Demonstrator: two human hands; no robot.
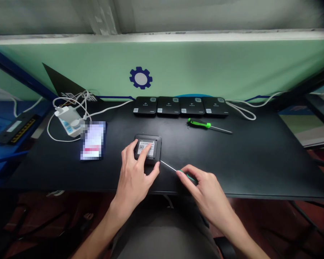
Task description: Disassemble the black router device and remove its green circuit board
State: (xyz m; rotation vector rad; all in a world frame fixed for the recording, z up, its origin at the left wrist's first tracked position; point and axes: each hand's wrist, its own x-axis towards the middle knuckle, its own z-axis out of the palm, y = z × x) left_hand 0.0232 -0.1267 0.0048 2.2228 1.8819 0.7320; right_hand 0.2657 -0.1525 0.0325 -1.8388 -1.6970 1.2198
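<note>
A small black square device [148, 148] lies label-up on the black table [259, 162], near its front edge. My left hand [136, 172] rests on it, fingers spread flat over the label, thumb against its front right corner. My right hand [205, 190] pinches a thin screwdriver [175, 169] with a green handle. Its metal tip touches the device's front right corner.
Several identical black devices [179, 106] stand in a row at the back of the table. A green-handled screwdriver [205, 125] lies before them. A phone [93, 140] and a white power strip [68, 120] with cables sit at the left. A black router [16, 129] lies far left.
</note>
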